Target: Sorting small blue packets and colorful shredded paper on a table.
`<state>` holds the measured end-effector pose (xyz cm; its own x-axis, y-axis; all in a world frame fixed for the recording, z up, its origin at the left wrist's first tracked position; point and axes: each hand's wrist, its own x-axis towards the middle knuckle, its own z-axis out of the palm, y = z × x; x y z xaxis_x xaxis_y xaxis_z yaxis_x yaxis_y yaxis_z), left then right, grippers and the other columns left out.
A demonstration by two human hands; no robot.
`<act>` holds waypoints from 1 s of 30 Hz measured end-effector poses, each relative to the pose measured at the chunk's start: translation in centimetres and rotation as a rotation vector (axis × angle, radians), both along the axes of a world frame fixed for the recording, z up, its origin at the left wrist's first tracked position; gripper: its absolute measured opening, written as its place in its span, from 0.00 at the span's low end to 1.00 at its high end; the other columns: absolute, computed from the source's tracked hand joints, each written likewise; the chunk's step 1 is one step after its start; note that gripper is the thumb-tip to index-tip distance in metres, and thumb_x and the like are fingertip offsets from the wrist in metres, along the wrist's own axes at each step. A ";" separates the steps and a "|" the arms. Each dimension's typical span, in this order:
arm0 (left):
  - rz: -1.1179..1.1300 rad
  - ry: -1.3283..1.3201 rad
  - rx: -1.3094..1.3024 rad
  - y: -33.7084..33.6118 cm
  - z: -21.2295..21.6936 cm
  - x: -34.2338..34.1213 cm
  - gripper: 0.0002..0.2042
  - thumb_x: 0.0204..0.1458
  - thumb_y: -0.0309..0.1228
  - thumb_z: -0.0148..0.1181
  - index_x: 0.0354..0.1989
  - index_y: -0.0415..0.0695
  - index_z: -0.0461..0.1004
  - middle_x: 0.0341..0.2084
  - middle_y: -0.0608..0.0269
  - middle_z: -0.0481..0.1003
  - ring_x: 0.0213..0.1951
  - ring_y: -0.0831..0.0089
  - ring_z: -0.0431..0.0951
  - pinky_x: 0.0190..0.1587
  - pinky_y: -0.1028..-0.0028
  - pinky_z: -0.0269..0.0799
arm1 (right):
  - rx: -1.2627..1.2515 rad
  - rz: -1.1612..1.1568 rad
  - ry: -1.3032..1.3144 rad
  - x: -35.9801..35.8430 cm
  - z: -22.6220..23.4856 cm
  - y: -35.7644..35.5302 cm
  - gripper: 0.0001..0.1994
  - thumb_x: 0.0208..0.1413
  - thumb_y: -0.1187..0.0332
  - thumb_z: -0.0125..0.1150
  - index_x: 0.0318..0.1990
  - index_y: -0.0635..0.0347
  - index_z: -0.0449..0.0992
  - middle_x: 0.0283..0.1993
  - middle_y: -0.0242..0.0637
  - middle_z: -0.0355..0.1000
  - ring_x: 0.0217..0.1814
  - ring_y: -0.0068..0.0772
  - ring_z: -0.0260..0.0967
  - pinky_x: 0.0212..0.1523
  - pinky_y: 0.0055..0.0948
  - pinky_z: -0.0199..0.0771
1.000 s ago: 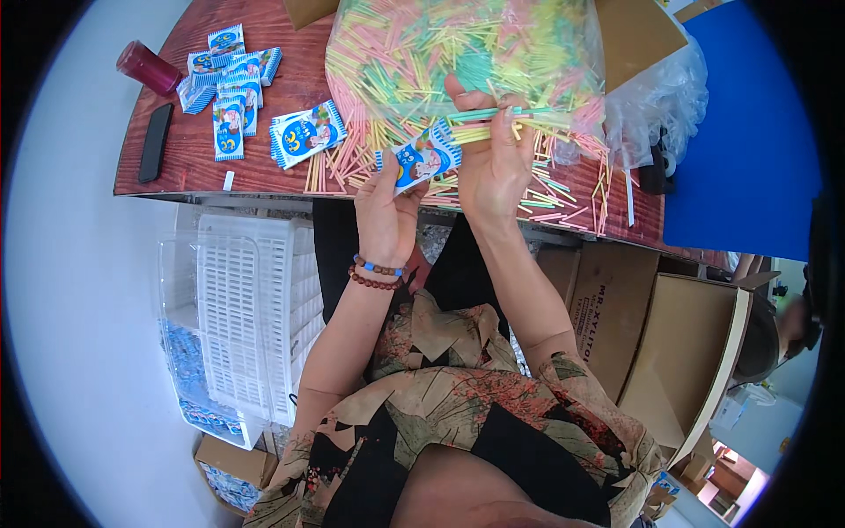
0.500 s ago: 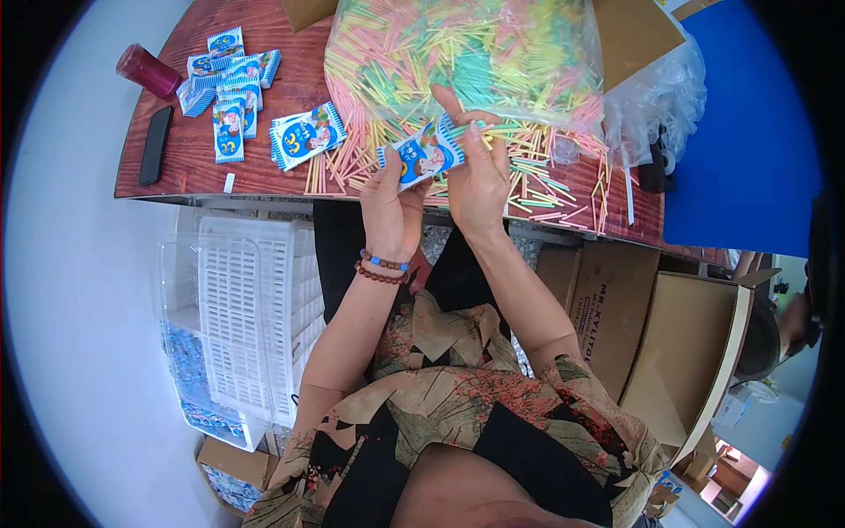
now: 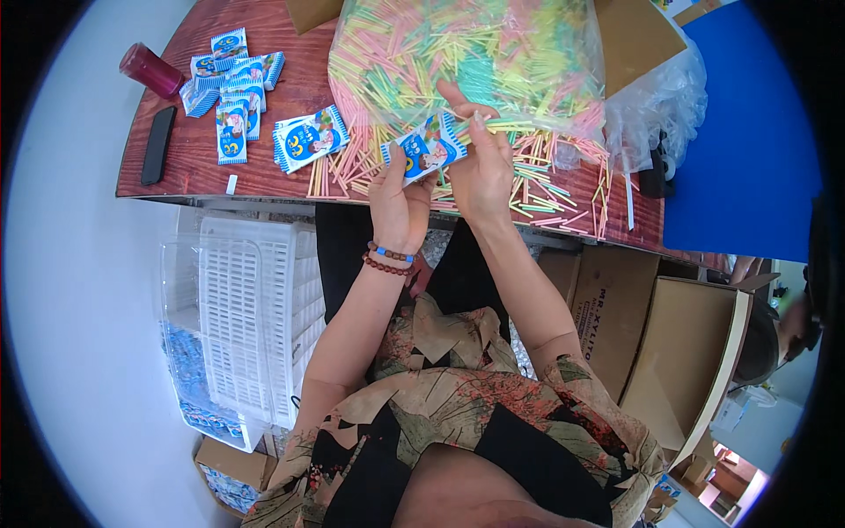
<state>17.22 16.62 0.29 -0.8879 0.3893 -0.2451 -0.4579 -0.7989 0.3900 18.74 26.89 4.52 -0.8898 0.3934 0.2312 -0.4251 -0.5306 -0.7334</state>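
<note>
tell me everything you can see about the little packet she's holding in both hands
The packet is a small flat sachet, glossy like plastic film, blue and white with a cartoon picture. It lies tilted, right end higher, above the table edge in front of the big bag of coloured sticks. The left hand grips its lower left end, the right hand its upper right end.

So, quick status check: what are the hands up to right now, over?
Left hand and right hand both holding one small blue packet. Big bag of coloured sticks right behind. Loose sticks scattered on the table.
</note>
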 end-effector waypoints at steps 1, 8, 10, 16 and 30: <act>-0.001 0.000 0.013 0.0 -0.1 0.0 0.12 0.61 0.36 0.53 0.42 0.39 0.74 0.40 0.62 0.77 0.42 0.73 0.76 0.44 0.72 0.72 | 0.040 -0.046 0.034 0.0 -0.2 -0.1 0.10 0.65 0.66 0.44 0.46 0.62 0.69 0.67 0.56 0.55 0.72 0.43 0.48 0.67 0.42 0.51; 0.044 -0.024 0.044 0.1 0.0 0.2 0.12 0.61 0.37 0.53 0.43 0.39 0.73 0.41 0.61 0.77 0.42 0.73 0.76 0.44 0.72 0.72 | 0.093 -0.146 0.049 0.3 -0.2 -1.3 0.10 0.66 0.67 0.42 0.45 0.62 0.67 0.63 0.58 0.60 0.70 0.46 0.51 0.69 0.43 0.44; 0.045 -0.018 0.045 0.0 -0.2 0.2 0.12 0.61 0.37 0.53 0.43 0.39 0.73 0.41 0.61 0.77 0.42 0.73 0.76 0.44 0.72 0.72 | 0.108 -0.169 0.054 0.5 0.0 -1.7 0.10 0.66 0.67 0.42 0.45 0.62 0.67 0.63 0.58 0.60 0.70 0.46 0.51 0.69 0.43 0.44; 0.051 -0.005 0.048 -0.1 0.1 0.2 0.12 0.61 0.36 0.52 0.43 0.39 0.73 0.41 0.61 0.77 0.41 0.73 0.77 0.45 0.72 0.73 | 0.303 -0.213 0.028 1.0 0.3 -1.6 0.10 0.66 0.67 0.41 0.44 0.61 0.67 0.60 0.55 0.64 0.72 0.45 0.48 0.70 0.42 0.39; -0.011 0.046 0.066 -0.3 -1.5 -1.0 0.15 0.62 0.37 0.51 0.48 0.38 0.71 0.45 0.59 0.75 0.47 0.68 0.75 0.52 0.65 0.72 | 0.203 0.004 -0.061 -0.8 1.1 -0.8 0.18 0.65 0.63 0.44 0.55 0.64 0.70 0.69 0.49 0.55 0.74 0.39 0.42 0.71 0.37 0.38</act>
